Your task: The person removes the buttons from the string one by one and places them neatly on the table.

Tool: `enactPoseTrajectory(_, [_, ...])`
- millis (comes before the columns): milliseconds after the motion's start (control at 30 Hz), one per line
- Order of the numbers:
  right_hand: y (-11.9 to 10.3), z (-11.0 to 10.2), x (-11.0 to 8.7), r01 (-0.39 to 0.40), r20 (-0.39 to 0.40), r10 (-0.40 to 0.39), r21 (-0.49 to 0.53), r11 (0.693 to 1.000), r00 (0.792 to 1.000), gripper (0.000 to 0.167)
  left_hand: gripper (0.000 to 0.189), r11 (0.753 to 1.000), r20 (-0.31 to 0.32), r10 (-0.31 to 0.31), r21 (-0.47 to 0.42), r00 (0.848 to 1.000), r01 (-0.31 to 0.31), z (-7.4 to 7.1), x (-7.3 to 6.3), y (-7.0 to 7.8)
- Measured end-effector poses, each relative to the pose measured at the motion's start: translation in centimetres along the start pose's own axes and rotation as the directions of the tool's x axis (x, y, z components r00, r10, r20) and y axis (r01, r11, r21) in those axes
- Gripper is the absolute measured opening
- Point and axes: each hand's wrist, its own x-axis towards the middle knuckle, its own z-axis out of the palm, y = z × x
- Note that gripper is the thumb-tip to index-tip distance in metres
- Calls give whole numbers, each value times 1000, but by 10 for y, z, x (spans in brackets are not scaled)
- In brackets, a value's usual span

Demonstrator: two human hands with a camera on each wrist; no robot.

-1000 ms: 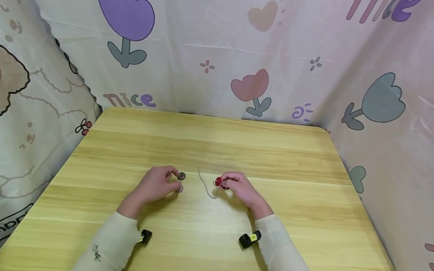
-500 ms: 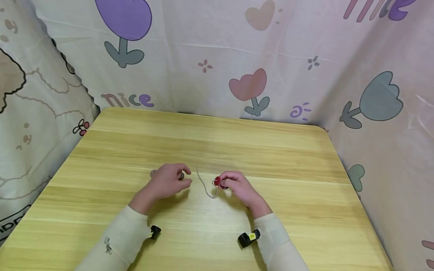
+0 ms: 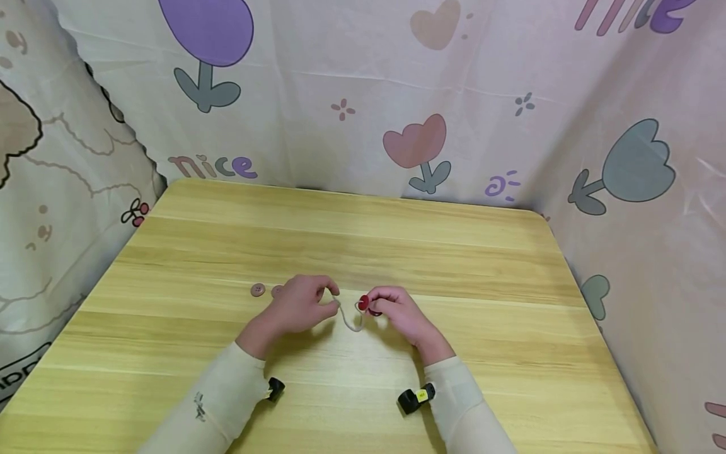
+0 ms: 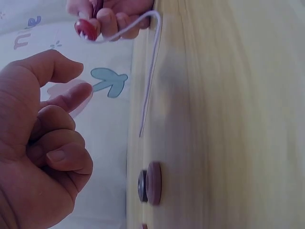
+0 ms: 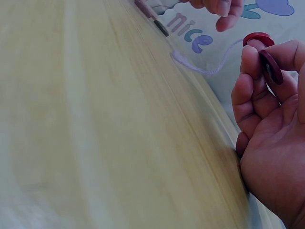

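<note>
My right hand pinches a bright red button and a darker red button between thumb and fingers. A thin whitish cord runs from the bright red button, and its loose end lies on the table. My left hand hovers beside that loose end, thumb and index finger apart with nothing visible between them. The left wrist view shows its other fingers bent toward the palm. A brownish-pink button and a dark grey one rest on the table below the left hand.
Farther left on the wooden table lies another brownish button, with a second partly behind the left hand. A patterned cloth hangs around the table's back and sides. Black wrist cameras sit at both sleeves.
My left hand has moved right, from over the loose buttons to the cord's free end, uncovering brownish buttons behind it. My right hand stays put with the red buttons.
</note>
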Motion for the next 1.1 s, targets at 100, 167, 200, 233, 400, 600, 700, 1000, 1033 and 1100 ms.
enactPoseTrajectory(100, [0, 0, 0, 9, 4, -9, 2, 1000, 1000, 18, 20, 999, 17, 33, -20, 999, -32, 3, 3, 5])
enactPoseTrajectory(167, [0, 0, 0, 16, 7, -16, 1, 1000, 1000, 18, 18, 998, 26, 54, -29, 998, -53, 6, 4, 7])
enactPoseTrajectory(200, [0, 0, 0, 19, 8, -19, 0, 1000, 1000, 18, 17, 998, 29, 60, -31, 998, -59, 7, 5, 8])
enactPoseTrajectory(233, [0, -1, 0, 20, 9, -20, 1, 1000, 1000, 18, 16, 997, 30, 66, -32, 997, -65, 8, 6, 9])
enactPoseTrajectory(400, [-1, 0, 0, 29, 14, -29, 6, 1000, 999, 20, 13, 996, 39, 92, -24, 995, -91, 14, 9, 12])
enactPoseTrajectory(600, [-2, 0, -1, 24, 22, -25, 20, 999, 999, 20, 11, 995, 37, 103, 7, 994, -103, 18, 11, 17])
enactPoseTrajectory(700, [-2, 0, -1, 20, 21, -20, 19, 1000, 1000, 20, 8, 995, 37, 103, 4, 994, -104, 20, 11, 19])
enactPoseTrajectory(1000, [-2, 0, -1, 18, 23, -18, 9, 1000, 1000, 20, 7, 993, 23, 114, -6, 993, -114, 24, 11, 19])
enactPoseTrajectory(1033, [-3, 0, -1, 19, 23, -19, 10, 1000, 1000, 20, 9, 994, 12, 110, -9, 994, -110, 24, 11, 19])
enactPoseTrajectory(1100, [-3, 0, -1, 19, 23, -19, 10, 1000, 1000, 19, 12, 995, -17, 103, -17, 995, -103, 24, 12, 18])
